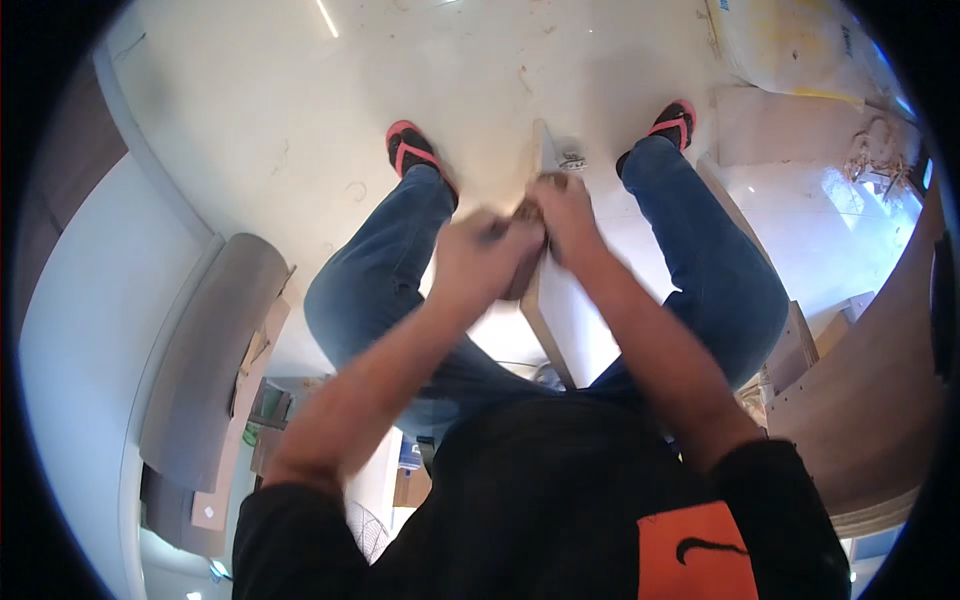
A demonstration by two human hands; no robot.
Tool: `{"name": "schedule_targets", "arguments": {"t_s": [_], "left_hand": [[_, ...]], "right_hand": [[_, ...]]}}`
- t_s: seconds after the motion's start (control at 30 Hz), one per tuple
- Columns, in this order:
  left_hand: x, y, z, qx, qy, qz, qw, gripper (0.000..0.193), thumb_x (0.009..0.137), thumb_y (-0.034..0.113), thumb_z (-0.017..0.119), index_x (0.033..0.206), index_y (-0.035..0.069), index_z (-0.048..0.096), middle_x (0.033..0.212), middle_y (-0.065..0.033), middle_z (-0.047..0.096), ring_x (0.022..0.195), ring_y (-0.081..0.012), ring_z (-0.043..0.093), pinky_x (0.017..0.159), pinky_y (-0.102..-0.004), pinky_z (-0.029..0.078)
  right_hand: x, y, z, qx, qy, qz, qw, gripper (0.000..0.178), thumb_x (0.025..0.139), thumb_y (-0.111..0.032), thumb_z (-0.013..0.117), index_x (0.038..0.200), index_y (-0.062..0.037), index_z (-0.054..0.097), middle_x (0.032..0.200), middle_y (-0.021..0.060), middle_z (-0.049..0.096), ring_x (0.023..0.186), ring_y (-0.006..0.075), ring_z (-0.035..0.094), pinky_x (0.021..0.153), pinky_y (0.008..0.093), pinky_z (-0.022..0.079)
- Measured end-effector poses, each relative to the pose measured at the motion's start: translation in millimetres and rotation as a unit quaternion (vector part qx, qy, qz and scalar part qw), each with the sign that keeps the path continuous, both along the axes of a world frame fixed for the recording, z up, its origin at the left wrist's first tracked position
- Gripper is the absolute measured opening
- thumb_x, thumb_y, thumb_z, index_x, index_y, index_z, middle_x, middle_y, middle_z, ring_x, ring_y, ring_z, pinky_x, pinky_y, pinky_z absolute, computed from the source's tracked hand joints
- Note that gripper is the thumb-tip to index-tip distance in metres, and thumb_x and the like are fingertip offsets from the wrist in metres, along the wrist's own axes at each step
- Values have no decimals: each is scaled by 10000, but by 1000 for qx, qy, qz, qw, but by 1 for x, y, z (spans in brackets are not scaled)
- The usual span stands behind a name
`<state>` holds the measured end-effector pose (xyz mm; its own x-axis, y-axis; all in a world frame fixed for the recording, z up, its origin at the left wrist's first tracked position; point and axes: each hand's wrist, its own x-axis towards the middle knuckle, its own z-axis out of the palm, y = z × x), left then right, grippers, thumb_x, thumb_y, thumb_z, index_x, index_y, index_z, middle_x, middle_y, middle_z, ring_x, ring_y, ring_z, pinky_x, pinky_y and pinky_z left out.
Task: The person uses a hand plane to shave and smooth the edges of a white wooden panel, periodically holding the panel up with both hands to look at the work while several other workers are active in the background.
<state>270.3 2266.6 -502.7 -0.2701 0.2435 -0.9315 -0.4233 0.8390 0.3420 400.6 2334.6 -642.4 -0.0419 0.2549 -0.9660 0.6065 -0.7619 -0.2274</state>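
Observation:
Between my knees a white board (575,310) stands on its narrow edge, its long pale edge turned up toward me. Both hands meet over that edge, near the board's far half. My left hand (485,255) is closed and smeared by motion. A brown strip-like piece (522,278) comes out below its fingers, beside the board's edge. My right hand (567,215) is curled just beyond it, closed around brown material at the same spot. Blur hides what kind of piece it is, and whether both hands hold one and the same piece.
My feet in red-strapped flip-flops (413,150) stand on the glossy floor (480,70), either side of the board. At left lies a rolled grey-brown sheet (215,350) by a white panel (110,300). A curved wooden panel (860,400) rises at right; cardboard (770,125) lies far right.

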Motion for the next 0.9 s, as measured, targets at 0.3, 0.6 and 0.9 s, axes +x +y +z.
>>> {"name": "schedule_targets", "arguments": {"t_s": [0.3,0.6,0.9], "left_hand": [[36,30,-171,1,64,-4,998,357,813,261,828,963,-58,771,881,-118,755,745,-179,700,699,-330,565],[2,-20,80,112,20,39,993,289,873,178,807,1011,-73,763,903,-104,755,868,-133,688,820,-290,548],[9,0,-83,-9,-4,8,1000,378,856,294,808,987,-59,767,808,-78,717,703,-132,645,634,-295,524]], "right_hand": [[18,50,-153,-92,126,-83,984,154,848,-132,697,945,-13,692,840,131,657,726,257,647,704,433,571],[-3,-11,118,23,22,-37,999,605,827,-232,750,1311,60,534,1225,219,635,1110,290,632,977,413,516],[-10,26,-52,-91,40,-43,994,322,883,-149,718,1131,32,624,966,129,664,874,237,662,756,392,555]]}}
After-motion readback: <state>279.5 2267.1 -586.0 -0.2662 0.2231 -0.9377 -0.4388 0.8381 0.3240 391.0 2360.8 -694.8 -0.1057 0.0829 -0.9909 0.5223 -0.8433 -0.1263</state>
